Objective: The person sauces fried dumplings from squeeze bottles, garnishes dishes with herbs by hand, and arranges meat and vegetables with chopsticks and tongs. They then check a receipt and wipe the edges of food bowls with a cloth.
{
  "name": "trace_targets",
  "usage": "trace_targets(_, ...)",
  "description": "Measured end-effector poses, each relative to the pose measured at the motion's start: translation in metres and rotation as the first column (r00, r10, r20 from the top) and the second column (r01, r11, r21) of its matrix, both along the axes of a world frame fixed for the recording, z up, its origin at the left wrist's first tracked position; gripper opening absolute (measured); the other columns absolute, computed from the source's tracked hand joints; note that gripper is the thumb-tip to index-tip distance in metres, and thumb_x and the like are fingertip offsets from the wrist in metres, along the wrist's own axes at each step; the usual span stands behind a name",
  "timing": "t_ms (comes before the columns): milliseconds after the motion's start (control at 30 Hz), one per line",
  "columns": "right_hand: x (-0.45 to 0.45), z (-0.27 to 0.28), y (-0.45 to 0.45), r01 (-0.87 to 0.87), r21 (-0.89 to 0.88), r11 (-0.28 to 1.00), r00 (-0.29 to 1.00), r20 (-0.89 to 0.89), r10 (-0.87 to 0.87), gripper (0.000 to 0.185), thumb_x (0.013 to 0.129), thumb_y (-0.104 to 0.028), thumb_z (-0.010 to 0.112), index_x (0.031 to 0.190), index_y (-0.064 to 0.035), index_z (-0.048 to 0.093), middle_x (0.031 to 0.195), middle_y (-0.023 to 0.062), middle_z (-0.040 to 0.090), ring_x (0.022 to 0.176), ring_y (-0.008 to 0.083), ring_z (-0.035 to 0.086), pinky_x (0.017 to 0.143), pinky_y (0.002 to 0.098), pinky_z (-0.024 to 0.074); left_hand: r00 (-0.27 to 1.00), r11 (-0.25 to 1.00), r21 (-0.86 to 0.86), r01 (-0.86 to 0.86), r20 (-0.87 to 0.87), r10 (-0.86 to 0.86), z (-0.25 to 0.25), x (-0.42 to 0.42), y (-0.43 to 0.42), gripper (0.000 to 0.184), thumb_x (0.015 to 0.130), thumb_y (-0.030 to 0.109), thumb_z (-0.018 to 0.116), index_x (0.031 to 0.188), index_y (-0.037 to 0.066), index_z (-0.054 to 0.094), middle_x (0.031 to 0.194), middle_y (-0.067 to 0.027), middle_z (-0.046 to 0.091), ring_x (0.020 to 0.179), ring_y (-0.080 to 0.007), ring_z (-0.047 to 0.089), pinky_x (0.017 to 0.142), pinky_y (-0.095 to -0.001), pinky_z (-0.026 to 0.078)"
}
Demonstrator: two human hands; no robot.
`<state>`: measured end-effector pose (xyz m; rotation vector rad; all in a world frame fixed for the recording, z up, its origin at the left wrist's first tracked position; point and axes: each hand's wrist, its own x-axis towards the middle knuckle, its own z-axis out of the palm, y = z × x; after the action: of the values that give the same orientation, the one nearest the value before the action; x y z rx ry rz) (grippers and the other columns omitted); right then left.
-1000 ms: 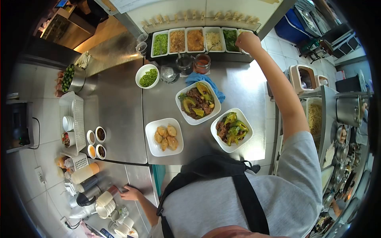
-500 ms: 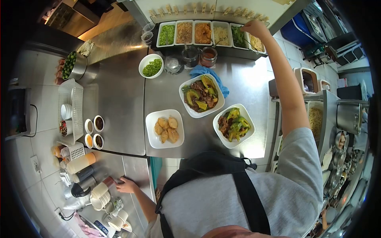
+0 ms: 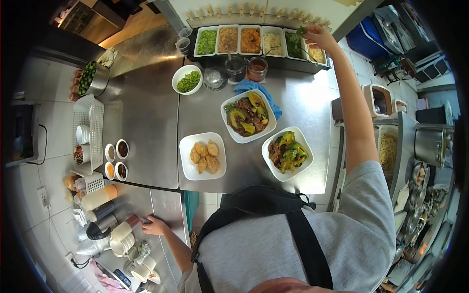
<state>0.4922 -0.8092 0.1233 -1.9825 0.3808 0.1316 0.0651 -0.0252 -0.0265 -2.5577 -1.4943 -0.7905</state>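
Note:
My right hand (image 3: 320, 38) is raised at the far right of the topping row, fingers pinched on a sprig of green leaves (image 3: 302, 31). Right below it are the tub of leafy greens (image 3: 294, 49) and a tub of pale yellow shreds (image 3: 316, 54). My left hand (image 3: 155, 226) lies low on the left counter, fingers stretched out beside a reddish-brown container (image 3: 132, 220), with nothing visible in them. Between my arms stand two white bowls of meat and green slices, one farther (image 3: 225, 128) and one nearer (image 3: 273, 168), and a white dish of dumplings (image 3: 186, 171).
A white bowl of chopped greens (image 3: 177, 78), dark jars (image 3: 235, 71) and a blue cloth (image 3: 273, 105) sit behind the bowls. Small sauce cups (image 3: 110, 152), a white basket (image 3: 99, 112) and stacked cups (image 3: 122, 244) line the left side.
My right hand has lifted slightly up and right from the leafy greens tub, and a green sprig now shows at its fingertips. My left hand stays in about the same place.

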Motion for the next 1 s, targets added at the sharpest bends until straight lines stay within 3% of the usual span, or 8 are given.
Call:
trace_targets(267,-0.006,-0.010,0.008,0.021,0.142,0.990,0.995,0.098,-0.036,0.035,0.084,-0.022,0.067,0.117,-0.0105,0.060,0.095,-0.0015,0.065,0.080,0.0087,0.058,0.073,0.0241,0.0483,1.000,1.000,0.007,0.005,-0.015,-0.005,-0.003,-0.001,0.004,0.049,0.086,0.039,0.057,0.122,0.006,0.056,0.110,-0.0201,0.051,0.103,-0.0389,0.050,0.089,-0.0503,0.042)
trace_targets(367,-0.003,-0.025,0.004,0.022,-0.223,0.975,0.997,0.079,-0.005,0.037,0.084,-0.021,0.067,0.118,-0.0090,0.061,0.094,-0.0007,0.066,0.079,0.0084,0.058,0.070,0.0232,0.0475,1.000,1.000,0.012,-0.004,-0.027,0.005,-0.005,-0.001,0.004,0.048,0.086,0.039,0.056,0.122,0.007,0.057,0.109,-0.0203,0.051,0.103,-0.0388,0.050,0.090,-0.0501,0.041)
trace_targets(600,-0.019,-0.011,0.016,0.167,0.026,0.986,0.951,0.259,-0.168,0.037,0.079,-0.019,0.068,0.115,-0.0097,0.065,0.095,0.0010,0.068,0.078,0.0088,0.059,0.069,0.0231,0.0490,1.000,1.000,-0.013,0.011,-0.020,-0.011,-0.001,0.000,0.001,0.048,0.085,0.038,0.055,0.121,0.006,0.056,0.108,-0.0195,0.051,0.102,-0.0380,0.050,0.090,-0.0495,0.041)
trace_targets(800,-0.064,0.031,0.056,-0.021,0.234,0.972,0.941,0.332,-0.060,0.029,0.083,-0.015,0.066,0.112,-0.0117,0.065,0.092,-0.0029,0.066,0.076,0.0046,0.056,0.068,0.0217,0.0480,0.996,0.996,0.086,0.022,0.089,-0.030,0.007,0.015,-0.020,0.046,0.085,0.028,0.060,0.124,0.005,0.054,0.111,-0.0191,0.050,0.106,-0.0369,0.049,0.090,-0.0498,0.041)
trace_targets(900,-0.085,0.043,0.078,0.084,0.424,0.902,0.943,0.258,-0.209,0.028,0.083,-0.015,0.067,0.111,-0.0102,0.064,0.089,-0.0041,0.064,0.075,0.0039,0.055,0.066,0.0205,0.0473,0.874,0.883,0.310,0.352,0.230,-0.428,0.032,0.075,-0.077,0.045,0.086,0.026,0.059,0.123,0.002,0.052,0.119,-0.0199,0.048,0.108,-0.0358,0.048,0.092,-0.0489,0.040)
trace_targets(933,-0.087,0.041,0.079,0.071,0.493,0.867,0.940,0.258,-0.223,0.028,0.084,-0.014,0.067,0.111,-0.0088,0.063,0.090,-0.0036,0.063,0.078,0.0053,0.056,0.068,0.0206,0.0491,0.813,0.869,0.210,0.448,0.310,-0.493,0.040,0.104,-0.108,0.042,0.088,0.020,0.059,0.123,-0.001,0.050,0.123,-0.0193,0.049,0.111,-0.0330,0.048,0.095,-0.0470,0.039)
trace_targets(967,-0.088,0.040,0.080,0.107,0.530,0.842,0.935,0.234,-0.266,0.029,0.084,-0.014,0.067,0.112,-0.0085,0.063,0.091,-0.0030,0.062,0.079,0.0061,0.057,0.070,0.0215,0.0502,0.516,0.691,-0.117,0.714,0.755,-0.405,0.075,0.143,-0.173,0.041,0.086,0.012,0.061,0.123,-0.002,0.049,0.123,-0.0170,0.050,0.112,-0.0306,0.048,0.097,-0.0461,0.038)
trace_targets(1000,-0.086,0.038,0.082,0.141,0.565,0.813,0.928,0.210,-0.307,0.029,0.084,-0.014,0.067,0.112,-0.0082,0.062,0.092,-0.0023,0.062,0.080,0.0068,0.057,0.071,0.0225,0.0512,0.494,0.586,-0.057,0.808,0.607,-0.622,0.091,0.174,-0.205,0.041,0.084,0.007,0.062,0.122,0.001,0.051,0.120,-0.0140,0.054,0.114,-0.0282,0.049,0.099,-0.0437,0.036)
